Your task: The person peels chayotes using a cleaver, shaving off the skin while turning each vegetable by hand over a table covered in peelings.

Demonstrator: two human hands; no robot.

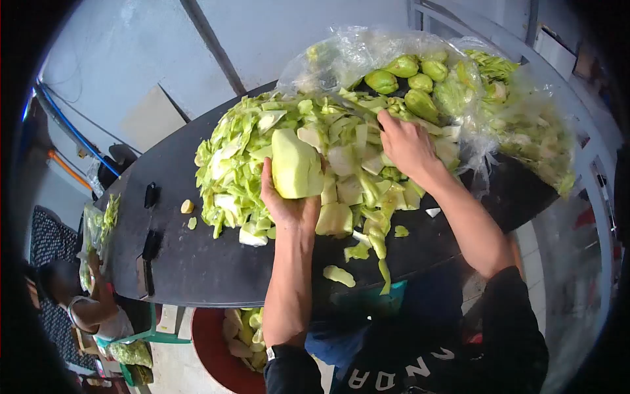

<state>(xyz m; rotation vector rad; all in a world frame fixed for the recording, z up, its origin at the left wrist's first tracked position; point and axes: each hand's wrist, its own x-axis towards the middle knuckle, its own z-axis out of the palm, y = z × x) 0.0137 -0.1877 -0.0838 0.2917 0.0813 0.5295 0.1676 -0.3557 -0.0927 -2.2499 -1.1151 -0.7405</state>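
My left hand point(289, 209) is wrapped around a peeled chayote point(296, 164), pale green with a flat-cut top, held up above the table. To its right, my right hand point(407, 146) is closed around the handle of a knife point(357, 106). The blade points left over the pile and is partly lost against it. Below both hands spreads a big heap of green peelings and cut pieces point(243, 141). Pale, thick slices point(335, 218) lie at its near edge, and a long strip of peel point(383, 269) hangs toward the front.
Whole chayotes point(420, 82) lie in an open clear plastic bag point(367, 43) on the dark table point(177, 262). Below the table stands a red tub point(213, 354) with pieces inside. A person point(98, 308) sits at the left, a hand near a bag of greens point(95, 230).
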